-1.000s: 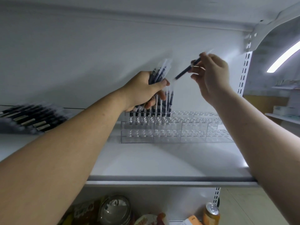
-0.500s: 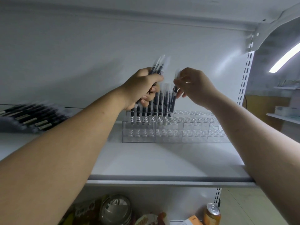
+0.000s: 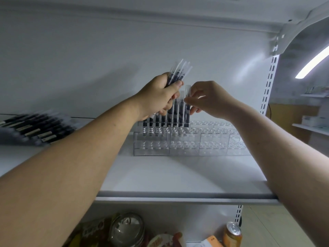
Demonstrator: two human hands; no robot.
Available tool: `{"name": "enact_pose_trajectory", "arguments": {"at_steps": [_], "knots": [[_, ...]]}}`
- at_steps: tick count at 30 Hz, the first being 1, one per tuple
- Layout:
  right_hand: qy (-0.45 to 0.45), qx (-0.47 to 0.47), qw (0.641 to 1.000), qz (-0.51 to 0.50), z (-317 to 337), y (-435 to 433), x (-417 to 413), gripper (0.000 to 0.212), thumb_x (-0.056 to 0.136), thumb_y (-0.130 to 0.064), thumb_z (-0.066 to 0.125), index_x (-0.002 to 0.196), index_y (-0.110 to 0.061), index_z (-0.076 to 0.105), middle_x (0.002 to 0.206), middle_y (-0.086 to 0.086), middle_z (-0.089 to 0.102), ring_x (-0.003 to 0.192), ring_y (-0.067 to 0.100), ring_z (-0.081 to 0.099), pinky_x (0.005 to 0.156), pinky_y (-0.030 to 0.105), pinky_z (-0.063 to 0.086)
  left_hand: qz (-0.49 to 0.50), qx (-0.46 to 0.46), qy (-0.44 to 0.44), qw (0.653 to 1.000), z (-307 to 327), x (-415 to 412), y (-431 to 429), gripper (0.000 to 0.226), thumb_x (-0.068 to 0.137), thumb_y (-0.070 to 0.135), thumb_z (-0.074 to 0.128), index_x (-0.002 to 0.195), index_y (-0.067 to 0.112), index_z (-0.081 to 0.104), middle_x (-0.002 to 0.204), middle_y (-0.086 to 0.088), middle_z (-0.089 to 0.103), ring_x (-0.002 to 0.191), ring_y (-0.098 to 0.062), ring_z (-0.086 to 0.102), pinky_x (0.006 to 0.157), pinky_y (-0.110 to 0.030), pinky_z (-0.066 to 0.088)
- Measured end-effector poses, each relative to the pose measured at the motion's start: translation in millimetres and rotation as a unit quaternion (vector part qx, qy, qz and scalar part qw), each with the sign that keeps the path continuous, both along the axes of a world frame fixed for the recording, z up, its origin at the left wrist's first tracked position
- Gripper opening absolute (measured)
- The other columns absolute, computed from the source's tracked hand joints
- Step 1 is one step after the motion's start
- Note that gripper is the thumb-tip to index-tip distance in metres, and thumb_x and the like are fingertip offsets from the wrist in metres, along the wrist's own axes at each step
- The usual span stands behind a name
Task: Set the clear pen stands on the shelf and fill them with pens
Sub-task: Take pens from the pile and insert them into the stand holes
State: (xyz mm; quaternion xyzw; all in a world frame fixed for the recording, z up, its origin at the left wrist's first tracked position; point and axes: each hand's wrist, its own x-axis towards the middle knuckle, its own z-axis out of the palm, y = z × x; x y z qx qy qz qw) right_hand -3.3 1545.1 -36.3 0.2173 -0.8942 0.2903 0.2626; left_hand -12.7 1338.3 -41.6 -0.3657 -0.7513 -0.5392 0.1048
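Clear tiered pen stands (image 3: 210, 141) sit side by side at the back of the white shelf (image 3: 178, 175). Several dark pens with clear caps (image 3: 175, 114) stand upright in the back row of the leftmost stand. My left hand (image 3: 158, 98) grips a bundle of pens (image 3: 178, 73) above that row. My right hand (image 3: 208, 98) pinches one pen (image 3: 187, 104) near its cap; the pen stands upright at the right end of the filled row, its lower end in the stand.
A blurred pile of packaged dark pens (image 3: 35, 129) lies on the shelf at the left. Below the shelf are a glass lid (image 3: 127, 227), a can (image 3: 232, 232) and food packets. A slotted upright (image 3: 268, 82) runs along the shelf's right side.
My right hand came down from the upper right with a single pen and set it upright at the right end of the row. My left hand stayed above the stand with its bundle.
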Motion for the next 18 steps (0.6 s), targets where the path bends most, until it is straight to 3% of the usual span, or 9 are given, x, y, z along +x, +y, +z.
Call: {"name": "enact_pose_trajectory", "arguments": {"at_steps": [5,11,15,18], "knots": [[-0.062,0.036,0.997,-0.021,-2,5,-3,0.018,0.099,-0.021,0.071,0.093,-0.005,0.066,0.081,0.005,0.08,0.073,0.016,0.08,0.082,0.051,0.065,-0.005,-0.001,-0.009,1.0,0,-1,-1,0.016,0.114,0.027,0.044,0.118,0.013,0.051,0.08,0.0,0.048,0.049,-0.009,0.034,0.043,-0.023,0.032],[-0.056,0.041,0.997,-0.022,0,5,-4,0.018,0.097,-0.023,0.074,0.091,-0.008,0.068,0.08,0.004,0.081,0.073,0.014,0.079,0.08,0.046,0.065,0.001,-0.012,-0.006,1.0,-1,-2,1,0.023,0.114,0.026,0.045,0.126,0.008,0.051,0.079,0.001,0.048,0.048,-0.009,0.034,0.044,-0.024,0.032],[-0.024,0.078,0.996,-0.039,0,9,-5,0.024,0.092,-0.036,0.078,0.091,-0.014,0.073,0.077,-0.002,0.08,0.071,0.009,0.078,0.076,0.039,0.064,-0.002,-0.011,-0.003,1.0,-2,-3,0,0.023,0.114,0.026,0.047,0.127,0.008,0.055,0.081,-0.001,0.052,0.049,-0.008,0.036,0.045,-0.024,0.034],[0.042,0.034,0.997,-0.056,1,14,-10,0.027,0.092,-0.043,0.077,0.1,-0.018,0.071,0.08,-0.004,0.078,0.07,0.009,0.076,0.072,0.033,0.062,-0.009,-0.012,0.007,1.0,-2,-4,0,0.024,0.113,0.025,0.05,0.123,0.006,0.06,0.082,-0.003,0.061,0.051,-0.011,0.039,0.046,-0.024,0.036]]}}
